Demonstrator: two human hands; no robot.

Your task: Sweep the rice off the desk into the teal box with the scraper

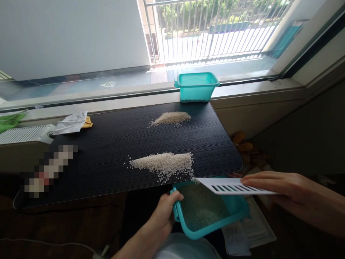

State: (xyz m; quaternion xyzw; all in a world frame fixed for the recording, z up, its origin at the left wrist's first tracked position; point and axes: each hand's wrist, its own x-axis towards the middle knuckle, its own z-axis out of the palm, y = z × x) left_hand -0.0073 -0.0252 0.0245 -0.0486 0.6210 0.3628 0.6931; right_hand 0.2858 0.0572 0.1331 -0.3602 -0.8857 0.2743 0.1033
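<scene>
My left hand [165, 211] is closed on the left end of a teal plastic container [195, 234], its thumb over the rim. This container is just below the table's front edge, and its inside looks coated with pale grains. In my right hand [288, 185] is a flat white slotted plastic piece [208, 184], held over the container. Its left tip touches the table edge beside a few grains. Close to that tip lies a long pile of white rice [164, 162] with loose grains around it. A smaller rice pile [174, 117] lies farther back.
The black table [107, 154] stands against a window sill. A second teal container [198, 91] is at its back right. White and yellow cloths [71, 123] lie back left, above a blurred-out item [51, 171]. Papers [239, 233] are below right; a cable [54, 244] runs lower left.
</scene>
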